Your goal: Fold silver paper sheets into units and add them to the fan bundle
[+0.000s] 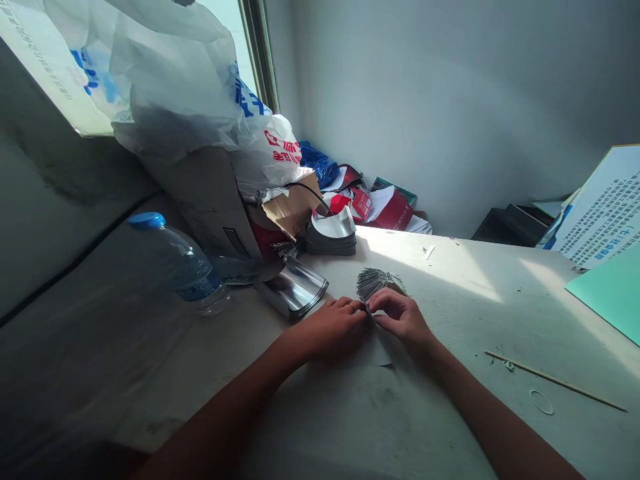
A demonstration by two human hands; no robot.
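Observation:
My left hand [343, 328] rests at the middle of the white table [430, 413], fingers curled, a ring on one finger, over a pale flat sheet [377, 353]. Close on its right, my right hand [400, 317] has thumb and forefinger bent toward the left fingertips. What lies between the fingertips is too small to make out. Just behind the hands stands a fanned bundle of thin grey strips [377, 281]. Curved shiny sheets [295, 287] lie stacked to the left, and another curved stack [331, 237] is behind them.
At the left stand a plastic bottle [187, 267] with a blue cap and a box [205, 200] under plastic bags [175, 80]. On the right lie a thin wooden stick [560, 382], a rubber band [541, 402] and a green sheet [610, 293].

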